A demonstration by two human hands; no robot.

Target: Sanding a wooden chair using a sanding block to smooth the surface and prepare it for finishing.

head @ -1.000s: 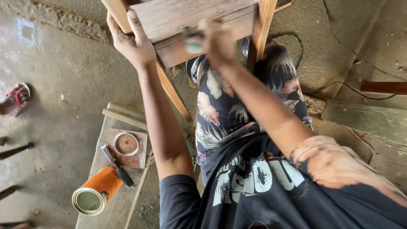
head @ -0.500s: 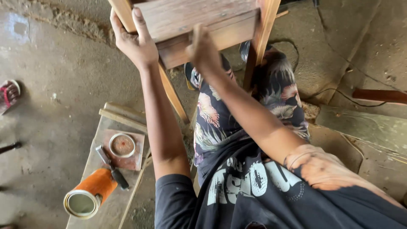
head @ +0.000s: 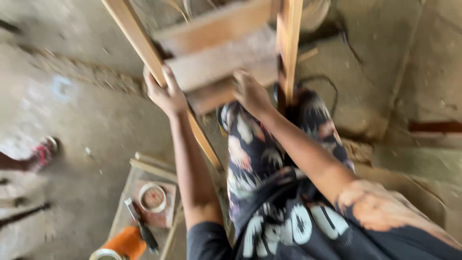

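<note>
A wooden stool lies tilted over my lap, its legs pointing away and toward me. My left hand is wrapped around the left leg where it meets the seat frame. My right hand presses against the lower rail of the frame, close to the right leg. Its fingers are curled, and motion blur hides whether anything is in them. Below the stool are my patterned shorts and dark shirt.
A low plank bench at lower left carries an orange tin can on its side, a round lid and a dark-handled blade tool. Another person's sandalled foot is on the concrete floor at left. A wood piece lies at right.
The view has swung, so the stool and both hands sit lower in the frame and are blurred. My right hand has slid down and right along the rail. My left hand keeps its hold.
</note>
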